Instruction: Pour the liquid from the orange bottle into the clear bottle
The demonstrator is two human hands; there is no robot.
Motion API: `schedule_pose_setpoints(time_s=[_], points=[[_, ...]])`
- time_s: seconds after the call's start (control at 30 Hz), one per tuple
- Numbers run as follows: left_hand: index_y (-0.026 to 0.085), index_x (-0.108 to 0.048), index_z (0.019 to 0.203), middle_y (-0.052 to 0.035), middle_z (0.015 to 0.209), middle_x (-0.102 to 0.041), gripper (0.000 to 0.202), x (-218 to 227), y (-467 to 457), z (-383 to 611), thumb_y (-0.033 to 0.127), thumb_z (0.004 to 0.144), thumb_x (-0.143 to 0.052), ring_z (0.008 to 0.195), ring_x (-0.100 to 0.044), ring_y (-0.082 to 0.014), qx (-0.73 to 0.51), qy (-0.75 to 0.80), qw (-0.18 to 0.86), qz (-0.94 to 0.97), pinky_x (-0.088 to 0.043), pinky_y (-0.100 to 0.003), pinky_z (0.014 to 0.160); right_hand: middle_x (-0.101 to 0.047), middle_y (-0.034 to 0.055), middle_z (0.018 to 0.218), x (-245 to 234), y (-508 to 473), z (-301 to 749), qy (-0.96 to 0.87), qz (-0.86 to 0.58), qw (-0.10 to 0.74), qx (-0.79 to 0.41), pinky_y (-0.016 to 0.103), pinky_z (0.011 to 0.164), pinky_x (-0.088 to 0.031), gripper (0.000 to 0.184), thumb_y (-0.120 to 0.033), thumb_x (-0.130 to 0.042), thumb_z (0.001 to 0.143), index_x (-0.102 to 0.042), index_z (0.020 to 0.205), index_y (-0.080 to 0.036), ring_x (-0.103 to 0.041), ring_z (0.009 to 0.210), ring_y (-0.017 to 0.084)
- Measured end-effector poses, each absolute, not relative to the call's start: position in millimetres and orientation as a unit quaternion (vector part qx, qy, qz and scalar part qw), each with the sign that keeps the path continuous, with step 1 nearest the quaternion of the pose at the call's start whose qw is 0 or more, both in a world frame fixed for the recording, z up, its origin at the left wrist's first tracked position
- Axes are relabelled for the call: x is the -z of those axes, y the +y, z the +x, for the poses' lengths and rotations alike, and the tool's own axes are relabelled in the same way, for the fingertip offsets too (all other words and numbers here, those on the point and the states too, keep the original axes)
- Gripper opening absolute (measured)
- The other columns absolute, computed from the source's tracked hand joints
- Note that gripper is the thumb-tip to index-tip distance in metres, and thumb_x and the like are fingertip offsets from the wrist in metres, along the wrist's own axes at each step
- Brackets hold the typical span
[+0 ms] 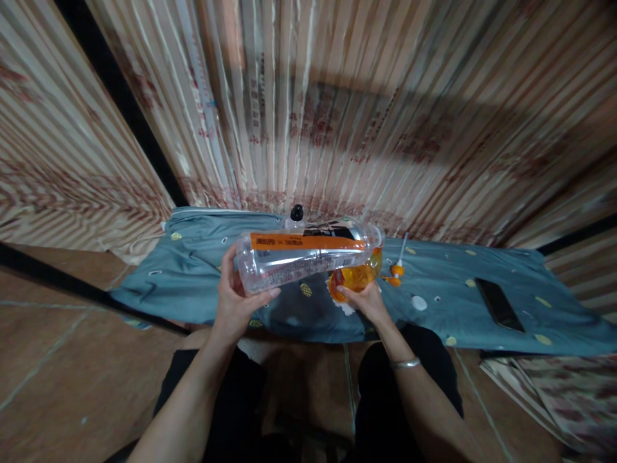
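My left hand point(234, 297) is wrapped round the base of a large clear plastic bottle point(308, 255) with an orange label band, held tilted almost on its side. Its mouth rests over a smaller orange bottle point(355, 278) filled with orange liquid, which my right hand point(365, 299) grips from below. Both are above a blue-grey patterned cloth point(193, 270). An orange pump top with a white tube point(397, 265) lies on the cloth just right of the orange bottle.
A black-capped bottle point(296, 214) stands behind the clear one. A dark phone point(499, 305) lies on the cloth at right. Striped curtains point(337, 109) hang behind. My dark-trousered knees are below, over a brown tiled floor point(62, 373).
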State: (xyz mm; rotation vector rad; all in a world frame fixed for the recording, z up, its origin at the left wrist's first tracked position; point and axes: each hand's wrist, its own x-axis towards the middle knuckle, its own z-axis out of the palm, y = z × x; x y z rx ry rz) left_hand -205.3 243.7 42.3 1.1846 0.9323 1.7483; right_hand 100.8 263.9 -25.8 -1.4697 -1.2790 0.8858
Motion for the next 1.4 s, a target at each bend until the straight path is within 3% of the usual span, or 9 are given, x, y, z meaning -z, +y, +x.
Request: schedule_pose_setpoints(time_s=[0.27,0.77,0.93,1.03,1.4], points=[[0.026,-0.057,0.137,-0.0067,0.121,-0.075,0.102,-45,242,-203,0.030,0.048,-0.105,0.097,-0.078,-0.0254,-0.692,0.369,0.433,0.445,-0.068,-0.032,0.080,-0.084,0.0128,0.108,31,263,98,-0.520,-0.602,0.503,-0.339,0.056,0.102,-0.061,0.071,-0.058,-0.096,0.057,-0.073,0.113,-0.021,-0.079,0.107,0.039],[0.026,-0.058,0.136,-0.0063,0.123,-0.074,0.104,-44,243,-204,0.030,0.044,-0.106,0.101,-0.077,-0.0245,-0.693,0.371,0.440,0.435,-0.067,-0.033,0.085,-0.083,0.0165,0.113,26,262,94,-0.511,-0.612,0.498,-0.340,0.056,0.103,-0.060,0.075,-0.064,-0.093,0.054,-0.068,0.110,-0.020,-0.079,0.107,0.038],[0.027,-0.056,0.139,-0.0074,0.129,-0.072,0.106,-40,244,-206,0.033,0.047,-0.106,0.108,-0.076,-0.0277,-0.684,0.376,0.434,0.450,-0.066,-0.037,0.090,-0.083,0.0181,0.112,15,259,90,-0.515,-0.601,0.499,-0.354,0.054,0.101,-0.062,0.072,-0.065,-0.092,0.055,-0.068,0.107,-0.020,-0.080,0.105,0.038],[0.028,-0.056,0.140,-0.0069,0.128,-0.072,0.105,-39,243,-205,0.032,0.048,-0.106,0.106,-0.076,-0.0259,-0.685,0.375,0.436,0.447,-0.066,-0.035,0.088,-0.084,0.0159,0.109,12,258,89,-0.520,-0.595,0.496,-0.359,0.054,0.100,-0.063,0.068,-0.066,-0.092,0.056,-0.068,0.104,-0.023,-0.081,0.103,0.038],[0.028,-0.060,0.141,-0.0096,0.140,-0.068,0.106,-39,245,-204,0.030,0.045,-0.106,0.121,-0.072,-0.0305,-0.695,0.378,0.430,0.435,-0.064,-0.039,0.097,-0.085,0.0142,0.106,19,262,96,-0.515,-0.595,0.496,-0.366,0.056,0.098,-0.064,0.074,-0.066,-0.096,0.052,-0.070,0.106,-0.022,-0.081,0.102,0.039]])
